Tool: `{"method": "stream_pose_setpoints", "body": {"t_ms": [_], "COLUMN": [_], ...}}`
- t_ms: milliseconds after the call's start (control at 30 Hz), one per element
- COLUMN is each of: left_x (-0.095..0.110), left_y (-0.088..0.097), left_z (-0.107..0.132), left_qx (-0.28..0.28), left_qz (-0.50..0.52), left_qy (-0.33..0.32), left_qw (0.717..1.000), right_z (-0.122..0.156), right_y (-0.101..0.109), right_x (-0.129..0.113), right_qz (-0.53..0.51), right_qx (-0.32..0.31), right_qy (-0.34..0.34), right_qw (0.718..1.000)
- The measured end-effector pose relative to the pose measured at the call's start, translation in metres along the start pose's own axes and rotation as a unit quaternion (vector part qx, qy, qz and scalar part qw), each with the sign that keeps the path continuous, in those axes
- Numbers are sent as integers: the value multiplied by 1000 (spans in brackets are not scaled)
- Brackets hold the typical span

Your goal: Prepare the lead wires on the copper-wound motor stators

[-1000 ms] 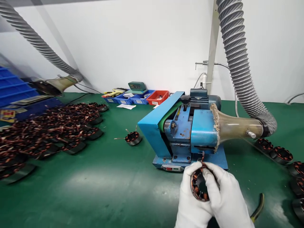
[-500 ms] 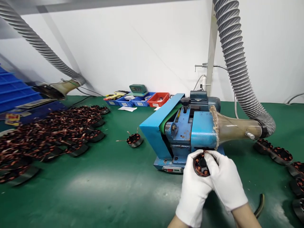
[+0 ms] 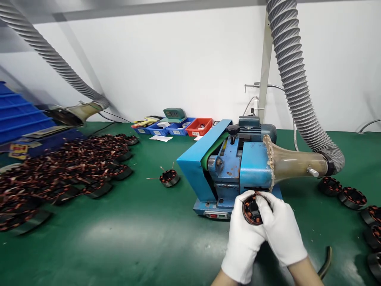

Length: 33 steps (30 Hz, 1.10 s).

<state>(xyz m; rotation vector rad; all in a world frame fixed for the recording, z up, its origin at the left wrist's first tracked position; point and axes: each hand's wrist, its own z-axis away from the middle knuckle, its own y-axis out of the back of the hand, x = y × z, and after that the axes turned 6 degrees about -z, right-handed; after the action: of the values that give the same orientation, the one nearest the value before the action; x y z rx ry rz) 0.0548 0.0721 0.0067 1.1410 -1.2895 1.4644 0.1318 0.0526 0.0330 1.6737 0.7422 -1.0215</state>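
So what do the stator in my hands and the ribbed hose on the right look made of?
Stator: seemingly copper windings, from the reddish-brown coils; their finish and the dark rim's material are unclear. Ribbed hose: probably flexible plastic, dull grey, from its closely ridged, bending wall.

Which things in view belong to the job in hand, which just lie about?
Apparently in the job:
copper-wound ring, held by left hand and right hand
blue machine just beyond it
similar rings heaped at picture left

Apparently just lying about:
red bin
green display unit
white paper
curved handle
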Motion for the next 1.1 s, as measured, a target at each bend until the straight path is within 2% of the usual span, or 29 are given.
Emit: {"method": "stream_pose_setpoints", "body": {"t_ms": [200, 300, 400, 467, 533, 600, 633, 667, 733, 800, 833, 867, 900, 1000, 1033, 1100], "left_x": [3, -2, -7, -10, -12, -12, -11, -9, -3, 5, 8, 10, 12, 12, 12, 9], "left_y": [-2, 6, 19, 28, 35, 39, 40, 42, 44, 47, 49, 51, 52, 57, 59, 59], "left_z": [-3, 9, 32, 46, 56, 60, 61, 61, 62, 61, 61, 61, 60, 59, 59, 58], "left_qx": [-25, -27, -29, -24, -14, -20, -37, -57, -103, -137, -149, -160, -167, -166, -167, -180], "left_qz": [-31, -48, -58, -71, -97, -136, -157, -174, -195, -198, -193, -187, -180, -155, -150, -139], "left_qy": [-29, -54, -85, -157, -249, -305, -314, -316, -293, -251, -230, -210, -195, -179, -176, -170], "left_qw": [999, 997, 994, 985, 964, 942, 935, 931, 930, 937, 942, 946, 950, 957, 958, 959], "right_z": [-7, 9, 36, 50, 56, 55, 53, 52, 49, 48, 48, 48, 47, 47, 46, 43], "right_y": [6, 6, 3, 1, 3, 7, 11, 15, 25, 35, 38, 41, 42, 43, 42, 44], "right_x": [-4, -2, 7, 14, 19, 20, 19, 18, 14, 12, 12, 11, 11, 9, 7, 2], "right_qz": [3, -23, -78, -168, -261, -286, -264, -226, -139, -71, -50, -40, -45, -118, -148, -187], "right_qx": [-3, -7, 18, 21, -13, -44, -48, -53, -88, -149, -175, -187, -185, -196, -206, -220], "right_qy": [-15, -36, -30, -27, -46, -62, -55, -32, 61, 161, 183, 173, 135, -12, -41, -54], "right_qw": [1000, 999, 996, 985, 964, 955, 962, 972, 985, 973, 966, 966, 972, 973, 966, 956]}}
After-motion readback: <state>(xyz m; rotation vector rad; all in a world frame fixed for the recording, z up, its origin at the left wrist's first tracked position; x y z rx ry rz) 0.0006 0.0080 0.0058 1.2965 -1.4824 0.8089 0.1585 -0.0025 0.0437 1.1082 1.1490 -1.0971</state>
